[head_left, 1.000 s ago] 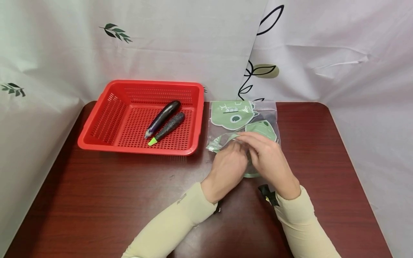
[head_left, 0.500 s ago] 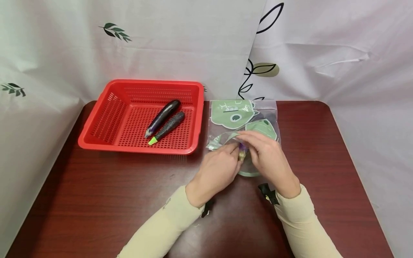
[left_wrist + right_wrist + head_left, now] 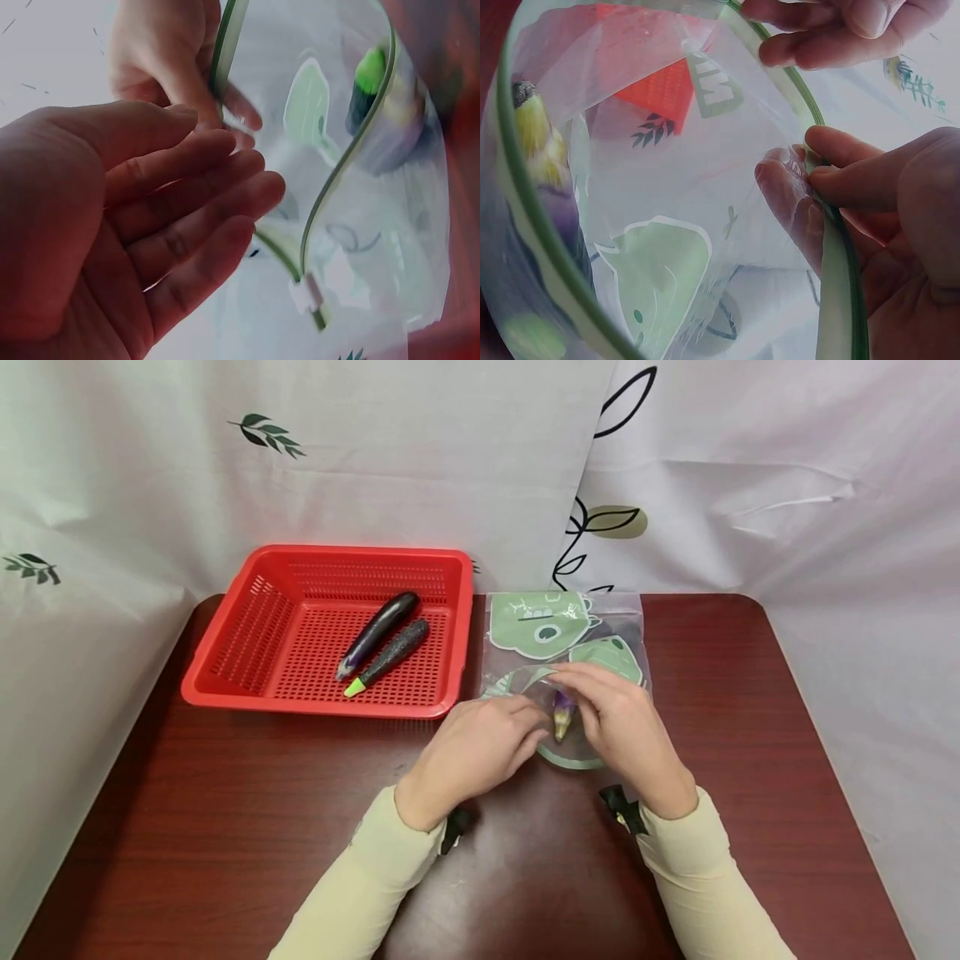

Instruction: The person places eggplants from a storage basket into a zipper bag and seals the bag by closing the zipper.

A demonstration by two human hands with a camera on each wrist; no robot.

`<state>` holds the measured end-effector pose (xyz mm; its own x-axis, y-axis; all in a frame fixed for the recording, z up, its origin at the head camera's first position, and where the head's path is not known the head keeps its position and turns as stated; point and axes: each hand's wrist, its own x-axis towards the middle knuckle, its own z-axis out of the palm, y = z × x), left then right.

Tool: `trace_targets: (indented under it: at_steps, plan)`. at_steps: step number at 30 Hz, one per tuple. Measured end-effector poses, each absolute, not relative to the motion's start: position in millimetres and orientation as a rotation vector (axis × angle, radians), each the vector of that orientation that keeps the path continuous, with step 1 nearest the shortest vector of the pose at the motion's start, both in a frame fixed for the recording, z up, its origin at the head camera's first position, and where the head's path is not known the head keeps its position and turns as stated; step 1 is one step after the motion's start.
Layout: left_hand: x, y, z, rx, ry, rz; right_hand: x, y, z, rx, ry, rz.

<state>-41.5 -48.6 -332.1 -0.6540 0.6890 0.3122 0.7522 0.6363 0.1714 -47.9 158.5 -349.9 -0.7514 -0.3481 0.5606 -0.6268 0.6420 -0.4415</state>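
Left hand [image 3: 480, 739] has drawn back leftward since the earlier frame, baring the stem end of a bagged eggplant [image 3: 562, 717].
Bagged eggplant lies inside a printed zip bag [image 3: 555, 643], beside a green-tipped zucchini [image 3: 369, 71]; bag rests on the dark-red table [image 3: 262, 827]. Right hand [image 3: 626, 731] pinches the bag's rim between thumb and fingers, mouth gaping. Left hand's fingers are extended, slightly bent, holding nothing; contact with the rim cannot be determined. Red plastic basket [image 3: 318, 703], to the left, contains a second eggplant [image 3: 378, 635] and second zucchini [image 3: 393, 653], side by side.
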Motion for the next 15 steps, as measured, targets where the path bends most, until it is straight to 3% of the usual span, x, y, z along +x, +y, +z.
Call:
trace_targets:
  at_steps: [15]
  plan:
    - [-51, -80, -328, -1.048, -2.613, -0.532, -49, 158, -350, 0.777, -2.434, 0.869]
